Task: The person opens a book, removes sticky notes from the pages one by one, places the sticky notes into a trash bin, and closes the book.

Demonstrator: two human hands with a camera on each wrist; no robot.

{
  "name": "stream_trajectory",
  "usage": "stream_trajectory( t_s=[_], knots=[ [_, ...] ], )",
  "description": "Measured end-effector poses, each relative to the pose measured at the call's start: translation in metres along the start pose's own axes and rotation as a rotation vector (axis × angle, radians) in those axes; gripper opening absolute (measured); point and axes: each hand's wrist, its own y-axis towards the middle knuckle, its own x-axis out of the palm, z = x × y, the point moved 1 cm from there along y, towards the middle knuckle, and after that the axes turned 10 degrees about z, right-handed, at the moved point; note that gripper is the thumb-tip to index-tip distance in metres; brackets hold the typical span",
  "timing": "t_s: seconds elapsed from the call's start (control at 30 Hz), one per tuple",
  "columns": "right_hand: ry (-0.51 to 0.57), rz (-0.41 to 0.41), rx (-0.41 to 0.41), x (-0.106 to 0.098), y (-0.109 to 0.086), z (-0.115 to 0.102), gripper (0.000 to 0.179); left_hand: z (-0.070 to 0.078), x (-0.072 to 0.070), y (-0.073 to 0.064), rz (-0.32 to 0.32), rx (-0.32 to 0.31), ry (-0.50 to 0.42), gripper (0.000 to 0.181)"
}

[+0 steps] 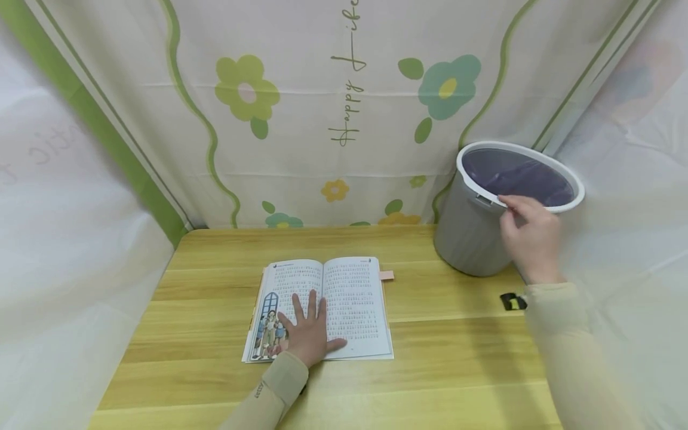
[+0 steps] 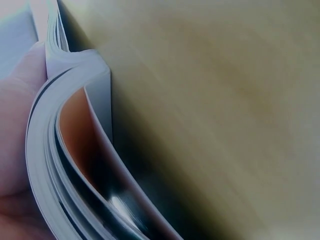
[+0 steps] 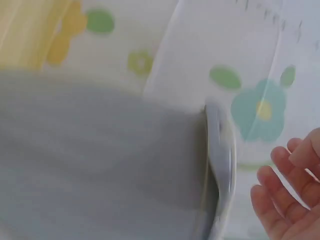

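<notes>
One left hand (image 1: pixel 307 337) presses down on the open book (image 1: pixel 355 304), its fingers (image 1: pixel 312 306) spread wide across the lower middle of the pages! The book lies on the worktop (image 1: pixel 430 370), a pink tab (image 1: pixel 387 275) poking out from its right edge. Over to the right, and there's the bin (image 1: pixel 464 227), grey, standing at the far right of the worktop near the flowered curtain (image 1: pixel 301 149). A white rim (image 1: pixel 577 191) circles its mouth, and inside sits a dark purple bag (image 1: pixel 507 170) lining the wall; the bottom is hidden. Right at the near side of that rim, here's the right hand (image 1: pixel 532 236), fingers (image 3: pixel 267 210) loosely bent with gaps between them, nothing visible in their hold! Whether the thumb meets the forefinger, I can't tell.
</notes>
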Motion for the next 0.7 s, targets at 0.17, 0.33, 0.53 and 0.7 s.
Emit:
stream_trajectory(
  t_s=[0.17,0.33,0.53,0.7],
  knots=[
    [0.096,-0.136,0.035,0.021,-0.054,-0.016,0.024,0.001,-0.001,0.0,0.001,0.001,0.005,0.113],
    [0.144,-0.419,0.187,0.049,-0.122,-0.033,0.019,0.003,-0.002,0.0,0.0,-0.001,0.007,0.113],
    [0.166,-0.722,0.626,0.082,-0.192,-0.055,0.024,0.003,-0.001,0.001,-0.018,-0.012,-0.002,0.114],
    [0.178,-0.78,0.767,0.102,-0.227,-0.066,0.027,0.003,-0.001,0.002,-0.033,-0.03,-0.024,0.114]
  ],
)
